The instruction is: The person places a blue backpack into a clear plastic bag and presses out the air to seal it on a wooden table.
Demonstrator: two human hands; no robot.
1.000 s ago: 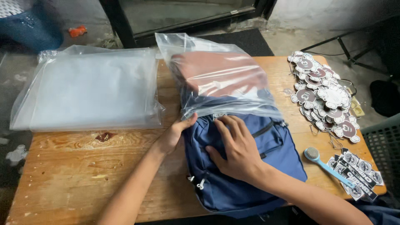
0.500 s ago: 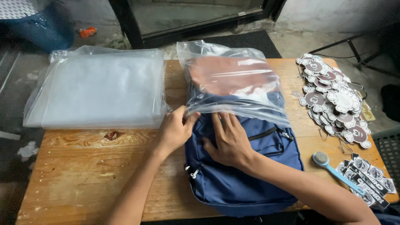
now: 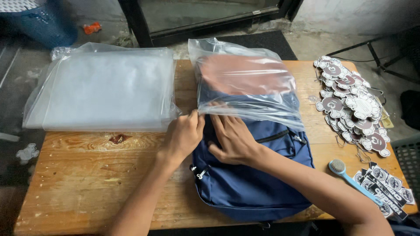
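A navy blue fabric backpack (image 3: 258, 175) lies mid-table, its far half already inside a clear plastic bag (image 3: 245, 83); the near half is still bare. The left hand (image 3: 183, 135) pinches the bag's open edge. The right hand (image 3: 234, 137) rests flat on the backpack, fingertips seemingly tucked under the plastic, though it blurs there.

**Cloth, film and worn wood**

I see a matt blue cloth backpack (image 3: 253, 183) half inside a glossy, crinkled clear plastic bag (image 3: 245, 83). The wooden desk (image 3: 87, 183) looks rough and stained. The brush (image 3: 354, 181) is smooth plastic; the tags (image 3: 354, 109) are matt card.
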